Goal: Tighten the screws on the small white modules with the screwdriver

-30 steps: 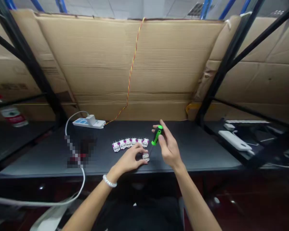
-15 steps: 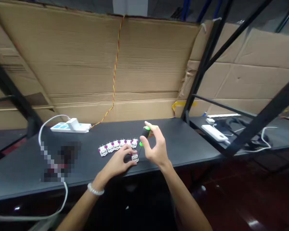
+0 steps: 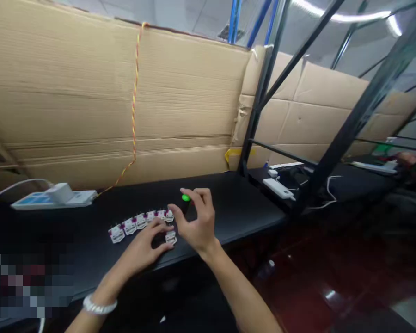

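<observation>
Near the front edge of the black table, my left hand pins a small white module between thumb and fingertips. My right hand is just to the right and above it, thumb and fingers curled around a screwdriver. The screwdriver has a green cap and a dark handle that blends with the tabletop; its shaft and tip cannot be made out now. Behind my left hand runs a curved row of several similar white modules with purple parts and thin pins.
A white power strip with a plugged-in adapter lies at the back left. Cardboard walls the back. A black metal post rises at the right, with another power strip and cables beyond it.
The camera view has swung right and tilted, shifting everything leftward. My left hand stays on the module. My right fingers have shifted on the screwdriver, whose handle now shows less.
</observation>
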The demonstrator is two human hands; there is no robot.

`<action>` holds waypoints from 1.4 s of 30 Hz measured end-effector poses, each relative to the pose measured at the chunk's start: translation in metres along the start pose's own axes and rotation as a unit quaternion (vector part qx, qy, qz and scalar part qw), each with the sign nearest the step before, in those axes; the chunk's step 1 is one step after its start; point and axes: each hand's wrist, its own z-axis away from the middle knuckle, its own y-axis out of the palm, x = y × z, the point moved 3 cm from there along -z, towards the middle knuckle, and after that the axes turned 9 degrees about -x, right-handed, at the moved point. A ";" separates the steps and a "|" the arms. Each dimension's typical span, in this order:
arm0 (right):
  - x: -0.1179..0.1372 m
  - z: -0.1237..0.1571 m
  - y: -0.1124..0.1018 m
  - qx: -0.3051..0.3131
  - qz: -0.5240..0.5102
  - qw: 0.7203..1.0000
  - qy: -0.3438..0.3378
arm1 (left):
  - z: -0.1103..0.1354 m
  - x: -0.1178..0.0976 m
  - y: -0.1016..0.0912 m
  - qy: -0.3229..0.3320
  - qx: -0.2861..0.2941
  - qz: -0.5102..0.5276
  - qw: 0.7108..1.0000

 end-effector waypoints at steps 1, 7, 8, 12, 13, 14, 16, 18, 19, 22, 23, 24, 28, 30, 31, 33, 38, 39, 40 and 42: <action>0.001 0.000 0.000 0.000 -0.004 1.000 -0.001 | 0.000 0.000 0.000 0.000 0.000 -0.001 1.000; 0.006 -0.002 -0.004 0.033 -0.036 0.999 -0.015 | -0.001 -0.010 -0.003 0.002 0.002 0.005 1.000; 0.006 -0.002 -0.005 0.042 -0.039 0.998 -0.013 | -0.001 -0.012 -0.003 0.000 0.002 0.006 1.000; 0.004 -0.004 -0.006 0.065 -0.042 0.997 0.001 | 0.000 -0.012 -0.002 -0.006 0.001 0.007 1.000; 0.003 -0.004 -0.006 0.064 -0.042 0.997 0.005 | 0.000 -0.011 -0.002 -0.005 0.001 0.007 1.000; 0.003 -0.004 -0.006 0.061 -0.041 0.997 0.006 | 0.000 -0.011 -0.002 -0.003 0.002 0.008 1.000; 0.001 -0.004 -0.005 0.052 -0.033 0.998 0.009 | 0.001 -0.010 -0.001 -0.004 0.001 0.009 1.000; 0.000 -0.004 -0.005 0.044 -0.026 0.999 0.009 | 0.001 -0.010 -0.002 -0.008 0.004 0.010 1.000; -0.001 -0.004 -0.005 0.041 -0.026 0.999 0.008 | 0.001 -0.010 -0.002 -0.011 0.007 0.010 1.000; -0.001 -0.003 -0.004 0.047 -0.030 0.998 0.014 | 0.000 -0.011 -0.002 -0.016 0.010 0.010 1.000; -0.001 -0.003 -0.004 0.051 -0.030 0.998 0.015 | 0.000 -0.011 -0.002 -0.015 0.008 0.011 1.000; -0.001 -0.003 -0.005 0.054 -0.029 0.998 0.017 | 0.000 -0.011 -0.002 -0.014 0.005 0.010 1.000; 0.000 -0.004 -0.006 0.055 -0.024 0.998 0.015 | 0.000 -0.011 -0.003 -0.004 0.006 0.008 1.000; 0.001 -0.004 -0.006 0.051 -0.026 0.998 0.013 | -0.001 -0.011 -0.003 -0.003 0.009 0.007 1.000; 0.001 -0.005 -0.006 0.049 -0.028 0.998 0.011 | -0.001 -0.010 -0.003 -0.003 0.009 0.006 1.000; 0.002 -0.005 -0.005 0.046 -0.030 0.998 0.009 | -0.001 -0.009 -0.003 -0.002 0.006 0.003 1.000; 0.002 -0.004 -0.005 0.033 -0.017 0.999 0.006 | -0.001 -0.009 -0.002 0.004 0.008 0.002 1.000; 0.001 -0.003 -0.005 0.033 -0.015 0.999 0.005 | -0.001 -0.009 -0.003 0.003 0.009 0.002 1.000; 0.001 -0.003 -0.006 0.037 -0.012 0.999 0.004 | -0.001 -0.009 -0.003 0.002 0.008 0.004 1.000; -0.001 -0.004 -0.007 0.053 -0.017 0.998 0.004 | -0.001 -0.009 -0.003 -0.003 0.006 0.006 1.000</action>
